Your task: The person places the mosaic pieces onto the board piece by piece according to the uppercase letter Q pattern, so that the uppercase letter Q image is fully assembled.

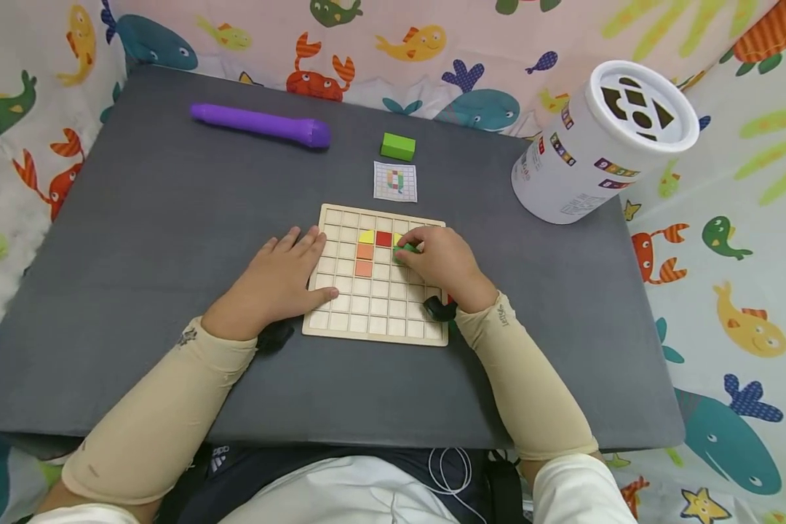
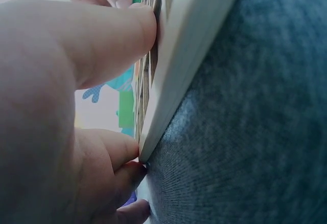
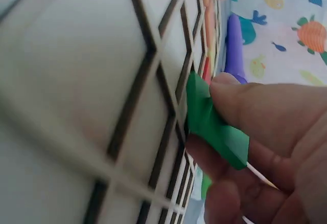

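Observation:
A wooden grid board (image 1: 380, 320) lies on the dark grey table. My left hand (image 1: 284, 273) rests with fingers spread along the board's left edge, the thumb on its squares. Between thumb and fingers, my right hand (image 1: 447, 263) pinches a small green block (image 3: 217, 124) with a notch in its side, one end right at the grid. Beside it in the upper rows are a red square (image 1: 383, 239), a yellow piece (image 1: 366, 236) and two orange squares (image 1: 364, 252). Another yellow piece is partly hidden by the right fingers.
A printed pattern card (image 1: 395, 182) and a light green block (image 1: 398, 147) lie behind the board. Farther back left is a purple microphone-shaped stick (image 1: 262, 125). At back right stands a white tub (image 1: 570, 167) with shaped holes in its lid. Patterned cloth surrounds the table.

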`<act>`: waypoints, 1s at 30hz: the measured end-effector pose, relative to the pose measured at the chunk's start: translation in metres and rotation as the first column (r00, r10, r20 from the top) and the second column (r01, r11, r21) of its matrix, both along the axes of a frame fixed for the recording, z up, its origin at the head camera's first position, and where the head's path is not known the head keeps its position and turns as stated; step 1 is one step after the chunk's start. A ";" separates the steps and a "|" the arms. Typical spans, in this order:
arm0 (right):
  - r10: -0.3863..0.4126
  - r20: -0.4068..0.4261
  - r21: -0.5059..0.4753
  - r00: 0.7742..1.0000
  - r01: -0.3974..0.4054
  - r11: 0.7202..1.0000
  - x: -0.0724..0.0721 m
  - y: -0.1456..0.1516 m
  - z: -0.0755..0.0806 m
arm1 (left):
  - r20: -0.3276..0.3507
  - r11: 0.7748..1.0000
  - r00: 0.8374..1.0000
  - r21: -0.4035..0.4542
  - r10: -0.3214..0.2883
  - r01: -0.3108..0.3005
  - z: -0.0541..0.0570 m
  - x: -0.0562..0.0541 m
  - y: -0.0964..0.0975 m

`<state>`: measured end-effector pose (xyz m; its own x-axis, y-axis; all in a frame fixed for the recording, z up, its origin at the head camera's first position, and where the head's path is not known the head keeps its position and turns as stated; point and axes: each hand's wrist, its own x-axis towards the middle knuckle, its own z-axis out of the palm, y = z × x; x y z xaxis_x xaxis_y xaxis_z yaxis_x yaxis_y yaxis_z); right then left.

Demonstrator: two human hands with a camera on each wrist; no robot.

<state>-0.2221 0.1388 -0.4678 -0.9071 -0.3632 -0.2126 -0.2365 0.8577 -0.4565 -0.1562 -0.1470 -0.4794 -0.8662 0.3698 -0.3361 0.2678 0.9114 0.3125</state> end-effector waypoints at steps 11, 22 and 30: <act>-0.066 0.020 0.003 0.998 0.066 0.998 0.005 -0.009 0.001 | -0.002 1.000 1.000 -0.014 -0.008 0.008 0.001 0.001 -0.001; -0.077 0.056 -0.201 0.995 0.087 0.976 0.014 0.001 0.005 | 0.010 1.000 1.000 -0.024 -0.019 0.019 0.003 -0.002 -0.005; 0.118 0.124 -0.167 0.985 -0.096 0.981 0.020 0.004 0.005 | 0.011 1.000 1.000 -0.026 -0.016 0.017 0.003 -0.002 -0.002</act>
<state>-0.2022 0.1427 -0.4627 -0.8288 -0.4957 -0.2596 -0.2511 0.7440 -0.6192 -0.1586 -0.1492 -0.4767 -0.8562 0.3748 -0.3556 0.2794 0.9148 0.2917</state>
